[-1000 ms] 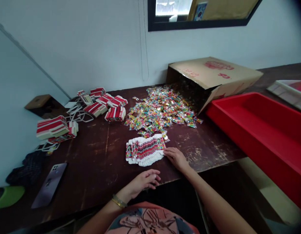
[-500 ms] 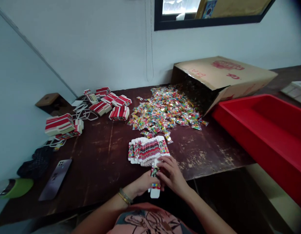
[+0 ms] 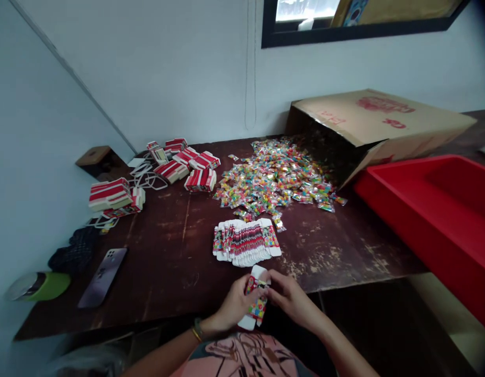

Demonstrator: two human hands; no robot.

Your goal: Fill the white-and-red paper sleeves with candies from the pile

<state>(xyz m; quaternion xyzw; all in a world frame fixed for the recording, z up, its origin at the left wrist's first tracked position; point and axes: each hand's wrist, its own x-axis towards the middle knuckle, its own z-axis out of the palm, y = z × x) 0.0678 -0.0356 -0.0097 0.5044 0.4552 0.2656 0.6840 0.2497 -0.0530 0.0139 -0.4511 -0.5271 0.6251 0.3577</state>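
Observation:
My left hand [image 3: 233, 303] and my right hand [image 3: 290, 299] both grip one small flat printed carton [image 3: 257, 298] at the near edge of the dark wooden table [image 3: 167, 251]. The carton is white with red and multicoloured print, and it stands roughly upright between my fingers. Just beyond it a fanned stack of the same flat cartons [image 3: 245, 242] lies on the table. Behind that stack spreads a pile of small colourful candy packets [image 3: 275, 180].
A tipped cardboard box [image 3: 368, 125] spills the packets at the back right. A large red tray [image 3: 434, 209] sits on the right. Bundles of red-and-white cartons [image 3: 175, 167] lie back left, with a phone [image 3: 103, 269], a dark cloth [image 3: 71, 251] and a green-lidded container [image 3: 40, 285].
My right hand drew one carton off the fanned stack and brought it toward me; my left hand joined it, and both now hold it at the table's edge.

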